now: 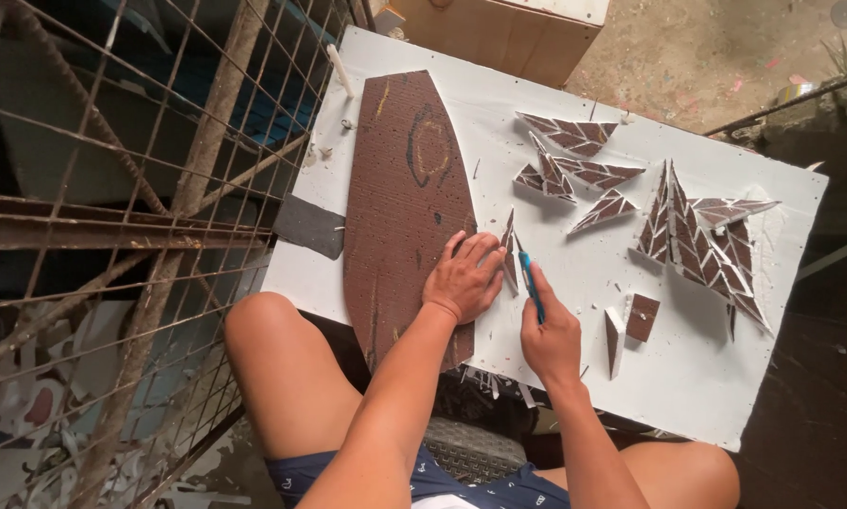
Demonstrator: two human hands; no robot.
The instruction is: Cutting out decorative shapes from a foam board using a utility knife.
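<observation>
A long brown pointed board [406,198] lies on a white sheet [555,245] resting over my knees. My left hand [464,276] presses flat on the board's right edge, fingers on a thin triangular brown offcut [509,247]. Just to the right, my right hand [548,330] grips a teal-handled knife [531,283], its tip pointing up along that offcut's edge.
Several brown triangular pieces with white chevron lines [697,240] are spread over the sheet's right half, with two small offcuts [631,325] near my right hand. A dark grey pad [310,226] sits at the sheet's left edge. A rusty wire-mesh frame [140,217] stands at left; a cardboard box [499,33] behind.
</observation>
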